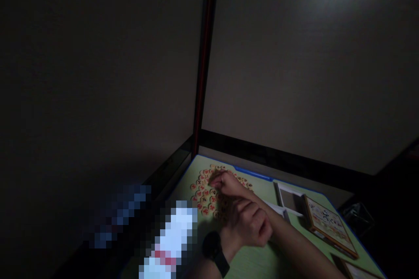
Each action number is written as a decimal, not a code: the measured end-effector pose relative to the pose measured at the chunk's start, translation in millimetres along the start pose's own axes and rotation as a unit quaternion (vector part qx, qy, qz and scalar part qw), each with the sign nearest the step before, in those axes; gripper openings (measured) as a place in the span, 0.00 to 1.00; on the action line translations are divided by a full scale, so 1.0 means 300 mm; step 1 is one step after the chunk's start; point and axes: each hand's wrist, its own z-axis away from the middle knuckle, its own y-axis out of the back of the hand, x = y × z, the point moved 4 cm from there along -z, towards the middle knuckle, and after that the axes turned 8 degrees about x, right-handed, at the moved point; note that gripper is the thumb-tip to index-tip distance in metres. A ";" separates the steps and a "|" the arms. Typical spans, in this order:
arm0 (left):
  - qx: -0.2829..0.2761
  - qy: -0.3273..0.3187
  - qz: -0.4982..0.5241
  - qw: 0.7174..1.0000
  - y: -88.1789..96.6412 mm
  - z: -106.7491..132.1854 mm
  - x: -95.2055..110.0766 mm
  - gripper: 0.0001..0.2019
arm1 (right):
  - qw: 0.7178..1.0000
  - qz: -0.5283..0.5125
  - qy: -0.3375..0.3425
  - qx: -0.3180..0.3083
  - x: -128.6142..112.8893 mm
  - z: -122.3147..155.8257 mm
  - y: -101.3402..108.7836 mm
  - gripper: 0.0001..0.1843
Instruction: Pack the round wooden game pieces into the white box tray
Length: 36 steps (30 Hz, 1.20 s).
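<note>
Many round wooden Chinese chess pieces (204, 199) with red and dark characters lie spread over the far corner of the green table. My right hand (226, 182) reaches across in among them, its fingers drawn together and pointing down at the pieces. Whatever those fingertips hold is hidden. Nearer to me, my left hand (250, 222) is curled closed above the near side of the pieces, with a dark watch (216, 250) on its wrist. The inside of this fist cannot be seen. My right forearm passes behind the left hand.
An open white box tray (290, 198) lies right of the pieces, with another white tray edge (276, 210) beside it. A printed game box (330, 224) stands farther right. Dark wall panels (294, 74) meet behind the table corner. At lower left is a pixelated bright patch (173, 237).
</note>
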 end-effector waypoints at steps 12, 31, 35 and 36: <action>0.008 -0.003 -0.003 1.000 0.006 -0.008 -0.008 0.07 | 0.986 0.163 -0.023 -0.003 0.035 -0.049 -0.066 0.16; 0.014 0.001 -0.013 1.000 0.000 -0.002 -0.013 0.06 | 0.975 0.217 0.002 -0.035 -0.005 -0.055 -0.079 0.09; -0.001 -0.002 -0.020 1.000 -0.005 0.004 -0.013 0.06 | 0.977 0.211 -0.008 -0.033 0.002 -0.036 -0.083 0.09; -0.004 -0.003 -0.021 1.000 -0.006 0.005 -0.013 0.06 | 0.978 0.207 -0.009 -0.035 0.003 -0.033 -0.083 0.09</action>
